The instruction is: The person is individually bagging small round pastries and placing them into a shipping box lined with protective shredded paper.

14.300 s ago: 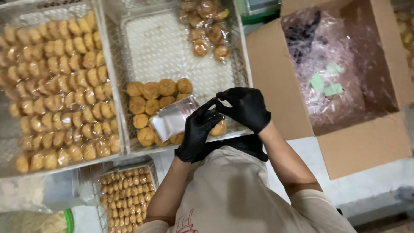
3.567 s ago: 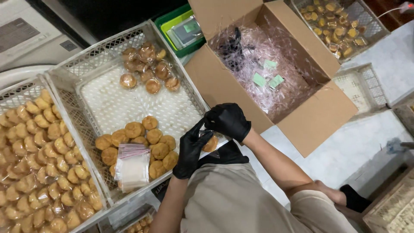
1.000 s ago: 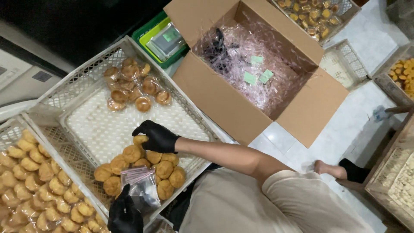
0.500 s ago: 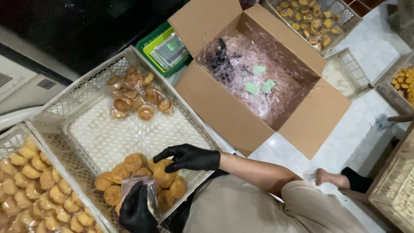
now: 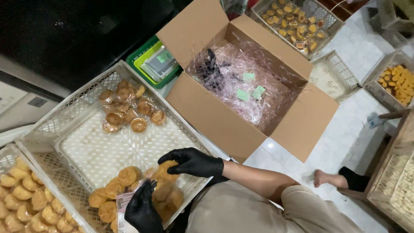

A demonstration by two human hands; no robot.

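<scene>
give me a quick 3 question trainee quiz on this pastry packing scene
1. True or false: the right black-gloved hand holds a round golden pastry.
2. What does the left black-gloved hand grip? A) green tray B) clear plastic bag C) cardboard flap
3. Fill in: the open brown cardboard box holds clear wrappers and small ____ slips.

Key: 1 true. 2 B, the clear plastic bag, over the white plastic lattice crate. 3 green; the small green slips lie on the clear plastic wrappers.

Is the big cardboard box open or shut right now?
Open: the cardboard box has its flaps spread, showing clear plastic wrappers inside.
</scene>
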